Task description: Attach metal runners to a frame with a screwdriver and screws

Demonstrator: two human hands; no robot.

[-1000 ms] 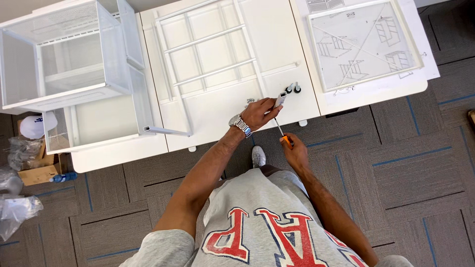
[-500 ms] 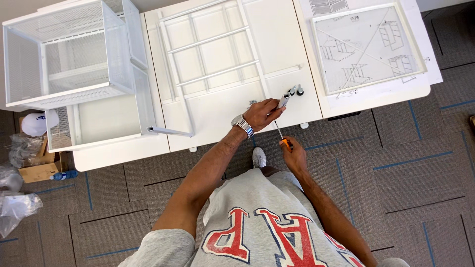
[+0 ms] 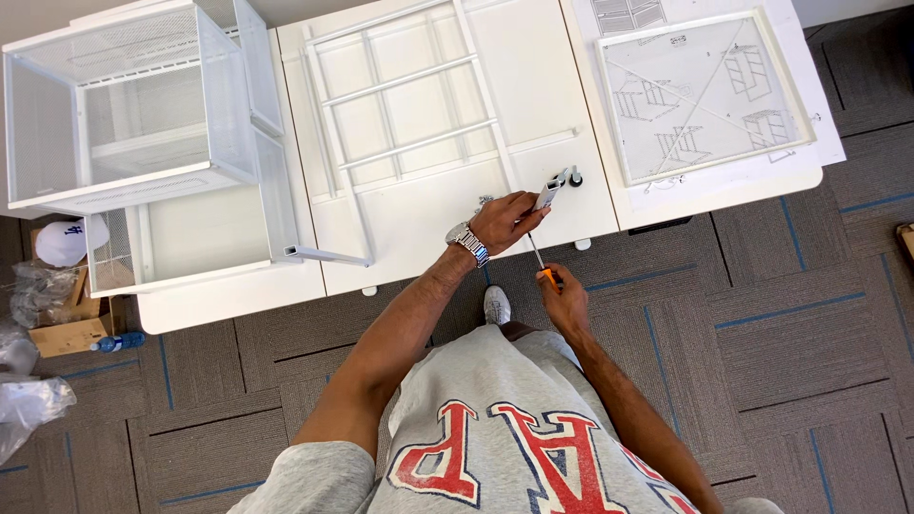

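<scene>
screwdriver [image 3: 543,264] handle mostly hidden in right hand [image 3: 564,298], small white bracket [image 3: 550,188] detail too small to tell

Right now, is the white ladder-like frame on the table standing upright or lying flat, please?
Lying flat: the white frame rests with its rungs against the table.

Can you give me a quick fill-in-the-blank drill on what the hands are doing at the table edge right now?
1. The right hand grips a screwdriver with an ____ handle.
2. The left hand holds a small white bracket and wears a metal ____ on its wrist.
3. The white wire-mesh cabinet stands to the ____ of the flat white frame.

Missing words: orange; watch; left
</scene>
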